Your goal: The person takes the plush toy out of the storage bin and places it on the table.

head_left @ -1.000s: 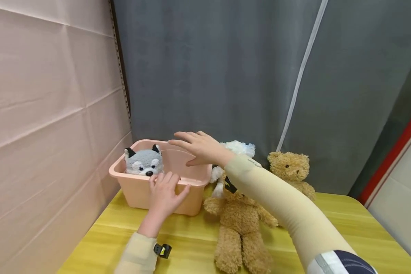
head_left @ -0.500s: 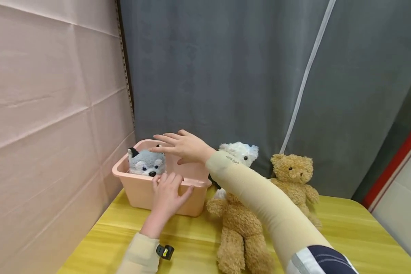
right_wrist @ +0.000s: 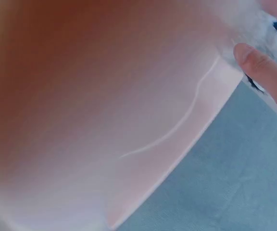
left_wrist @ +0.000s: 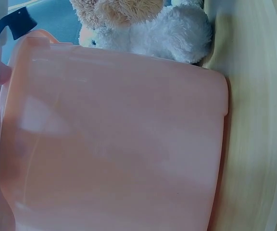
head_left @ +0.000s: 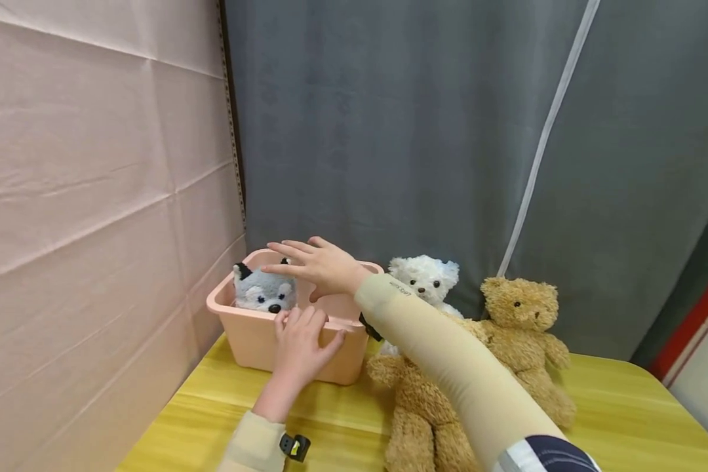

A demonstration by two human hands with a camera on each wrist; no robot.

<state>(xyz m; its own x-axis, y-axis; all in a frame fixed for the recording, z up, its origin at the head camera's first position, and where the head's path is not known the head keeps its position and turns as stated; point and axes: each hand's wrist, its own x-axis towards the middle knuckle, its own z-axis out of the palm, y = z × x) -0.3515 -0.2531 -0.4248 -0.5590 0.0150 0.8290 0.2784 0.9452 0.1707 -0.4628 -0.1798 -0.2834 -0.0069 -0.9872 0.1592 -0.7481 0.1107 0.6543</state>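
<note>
A grey and white plush husky (head_left: 262, 288) sits at the left end of a pink plastic bin (head_left: 254, 339), its head above the rim. My left hand (head_left: 301, 344) grips the bin's front rim, fingers curled over it and thumb on the outside. In the left wrist view the bin's outer wall (left_wrist: 119, 134) fills most of the picture. Over the bin hovers my right hand (head_left: 324, 265), fingers spread and reaching across beside the husky's head. The right wrist view shows one finger (right_wrist: 261, 67) near the grey plush; whether it touches is unclear.
Right of the bin sit a white plush bear (head_left: 427, 278) and a brown teddy bear (head_left: 522, 328). Another brown teddy (head_left: 415, 419) lies in front, partly hidden by my right arm. A pale wall (head_left: 94, 229) borders the left; a grey curtain (head_left: 389, 131) hangs behind the table (head_left: 613, 413).
My right hand has moved left over the bin to the husky's head, uncovering the white bear's face. My left hand has kept its grip on the rim. The head view has shifted slightly.
</note>
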